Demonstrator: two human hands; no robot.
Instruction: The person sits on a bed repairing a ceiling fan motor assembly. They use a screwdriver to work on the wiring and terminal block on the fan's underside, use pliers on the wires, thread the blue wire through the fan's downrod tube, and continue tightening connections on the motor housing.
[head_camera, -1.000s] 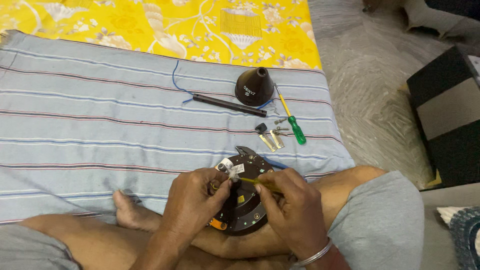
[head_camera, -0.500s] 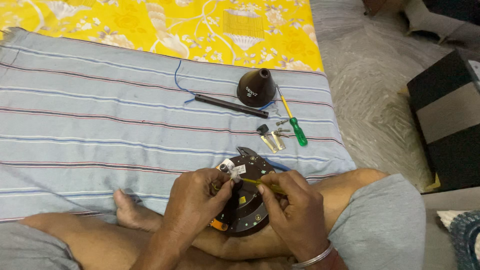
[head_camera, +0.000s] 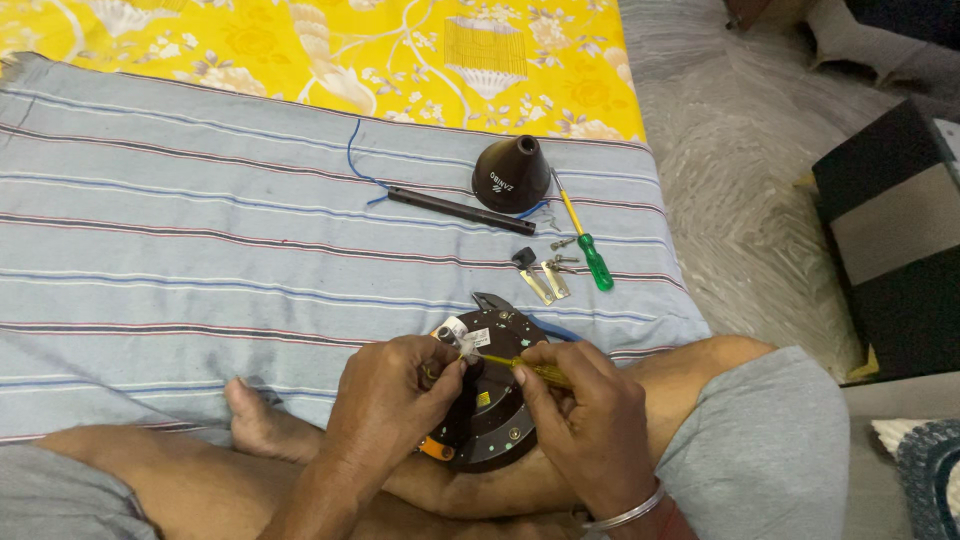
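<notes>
Sitting cross-legged, the person rests a round dark motor plate (head_camera: 490, 420) on the lap, at the near edge of a grey striped sheet (head_camera: 200, 230). The left hand (head_camera: 395, 400) is curled over the plate's left rim, fingers closed around it and thumb pressed near a small white tag (head_camera: 470, 338) at the plate's top. The right hand (head_camera: 590, 420) is clenched on a yellow-handled tool (head_camera: 530, 368), whose thin tip points left toward the plate's centre, just beside the left thumb. A metal bangle (head_camera: 625, 515) circles the right wrist.

Beyond the plate, further up the sheet, lie two small silver metal pieces (head_camera: 545, 280) and some screws (head_camera: 562, 243). Just right of these lies a screwdriver with a green handle (head_camera: 590, 250). Further from the plate stands a dark cone-shaped cover (head_camera: 512, 175), with a dark rod (head_camera: 460, 210) lying left of it and a blue wire (head_camera: 355, 165) trailing from the rod's far end. A yellow flowered cloth (head_camera: 300, 50) lies past the sheet's far edge, well away from the plate.
</notes>
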